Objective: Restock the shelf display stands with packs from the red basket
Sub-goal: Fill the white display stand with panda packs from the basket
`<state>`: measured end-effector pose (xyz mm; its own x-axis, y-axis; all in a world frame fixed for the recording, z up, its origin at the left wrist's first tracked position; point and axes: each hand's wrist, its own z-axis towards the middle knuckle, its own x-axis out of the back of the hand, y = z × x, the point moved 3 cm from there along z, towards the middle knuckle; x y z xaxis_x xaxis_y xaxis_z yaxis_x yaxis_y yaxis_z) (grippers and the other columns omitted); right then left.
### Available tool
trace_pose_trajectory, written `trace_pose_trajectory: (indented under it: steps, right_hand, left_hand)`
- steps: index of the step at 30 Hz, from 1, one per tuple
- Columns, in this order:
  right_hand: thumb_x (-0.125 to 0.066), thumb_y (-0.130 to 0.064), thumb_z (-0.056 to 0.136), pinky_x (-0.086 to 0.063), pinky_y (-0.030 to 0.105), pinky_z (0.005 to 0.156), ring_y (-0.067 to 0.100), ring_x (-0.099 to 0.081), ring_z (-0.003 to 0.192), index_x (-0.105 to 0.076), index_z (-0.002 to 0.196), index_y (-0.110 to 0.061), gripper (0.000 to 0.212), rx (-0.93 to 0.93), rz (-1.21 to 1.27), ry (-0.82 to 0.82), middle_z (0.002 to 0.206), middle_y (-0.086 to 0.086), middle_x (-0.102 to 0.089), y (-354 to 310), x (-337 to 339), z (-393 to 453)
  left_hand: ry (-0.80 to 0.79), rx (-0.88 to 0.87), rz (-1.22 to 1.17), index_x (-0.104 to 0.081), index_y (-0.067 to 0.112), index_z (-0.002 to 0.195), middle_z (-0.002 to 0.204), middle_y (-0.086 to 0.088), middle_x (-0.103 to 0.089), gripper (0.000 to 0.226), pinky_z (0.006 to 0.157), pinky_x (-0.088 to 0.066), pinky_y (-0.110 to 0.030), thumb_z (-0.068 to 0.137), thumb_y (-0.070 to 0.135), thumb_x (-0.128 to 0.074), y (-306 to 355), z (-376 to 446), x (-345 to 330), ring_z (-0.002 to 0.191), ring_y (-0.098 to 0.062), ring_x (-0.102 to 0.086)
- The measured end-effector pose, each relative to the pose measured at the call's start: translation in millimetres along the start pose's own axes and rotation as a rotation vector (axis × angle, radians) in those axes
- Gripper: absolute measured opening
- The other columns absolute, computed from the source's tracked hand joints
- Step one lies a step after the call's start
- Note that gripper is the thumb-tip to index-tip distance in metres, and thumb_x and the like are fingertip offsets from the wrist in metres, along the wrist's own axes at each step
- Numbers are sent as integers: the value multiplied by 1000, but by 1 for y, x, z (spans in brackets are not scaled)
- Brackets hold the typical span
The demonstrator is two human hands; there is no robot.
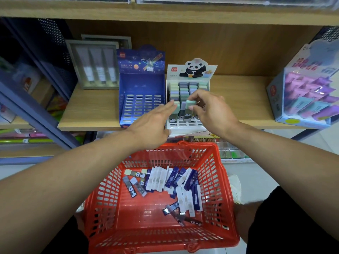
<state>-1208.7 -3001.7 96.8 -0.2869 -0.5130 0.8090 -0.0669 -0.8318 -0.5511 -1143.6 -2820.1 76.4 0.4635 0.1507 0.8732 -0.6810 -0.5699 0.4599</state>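
Observation:
A white panda display stand (189, 74) on the wooden shelf holds rows of green and grey packs. My right hand (211, 110) pinches a green panda pack (188, 109) standing in a front slot of that stand. With straight fingers, my left hand (156, 123) touches a green pack (176, 105) at the stand's front left. Beside it on the left stands a blue display stand (141, 99) whose slots hold nothing. Below, the red basket (216, 180) contains several blue, white and panda packs (174, 182).
A grey framed box (95, 65) stands at the shelf's back left. A large pastel display box (304, 88) fills the right end of the shelf. A dark metal rack upright (36, 110) slants at the left. More stock shows on the lower shelf behind the basket.

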Motion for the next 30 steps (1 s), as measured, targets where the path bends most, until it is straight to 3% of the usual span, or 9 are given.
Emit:
trace_pose_trajectory:
  steps: [3,8,11,14,17,19,22,26,30]
  right_hand:
    - [-64,-20,97,-35,10,66,0,-52,78,-61,107,-21,10,14,-1,-8,88,-14,-56,0,-1,1]
    - [-64,-21,97,-34,9,62,-4,-52,75,-61,106,-20,9,32,3,-22,85,-15,-56,-4,-4,1]
    - [-64,-21,98,-38,18,61,3,-55,72,-63,102,-18,6,72,7,-56,82,-11,-62,-8,-3,0]
    - [-59,-29,100,-47,28,71,9,-59,81,-68,106,-21,13,87,-54,-81,92,-8,-69,-9,-1,1]
    - [-59,-31,100,-51,32,80,9,-60,93,-74,113,-25,21,75,-156,-27,101,-10,-69,-4,1,4]
    - [-63,-28,98,-54,34,83,8,-60,89,-76,112,-23,19,51,-140,16,98,-9,-69,0,2,7]
    - [-67,-29,96,-56,33,80,3,-62,81,-77,105,-28,14,-10,-129,59,100,-13,-73,-1,2,9]
    - [-66,-32,95,-51,27,78,4,-63,94,-77,102,-33,13,-26,-220,64,102,-17,-72,-4,0,11]
    - [-64,-31,97,-46,28,74,8,-59,94,-77,105,-32,15,10,-297,16,99,-14,-64,-8,-3,11]
  left_hand:
    - [-8,-1,-18,-5,27,161,167,16,3,84,121,-16,-27,99,25,-61,0,-1,3,154,-10,-8]
    - [-10,4,-2,-6,29,161,166,22,5,86,101,-28,-21,97,31,-63,0,-3,5,148,-10,-29]
    - [-20,10,0,-4,32,161,165,24,7,88,108,-35,-29,96,33,-64,2,-5,7,145,-13,-35]
    - [-40,17,17,-3,33,161,164,26,9,88,110,-39,-35,97,33,-63,1,-7,8,138,-14,-45]
    - [-53,29,20,-3,33,161,163,27,11,88,107,-43,-38,96,33,-64,1,-7,9,128,-14,-54]
    - [-55,35,27,-3,33,161,163,26,11,88,108,-42,-38,96,34,-64,1,-7,8,128,-14,-55]
    - [-55,31,38,-2,32,161,164,24,11,89,109,-42,-39,96,35,-64,2,-6,8,130,-17,-54]
    - [-57,36,37,-2,32,161,164,24,12,89,103,-47,-38,96,35,-63,3,-7,7,120,-17,-60]
    - [-61,49,43,-1,32,161,164,25,13,90,94,-49,-35,96,35,-63,3,-7,6,106,-12,-64]
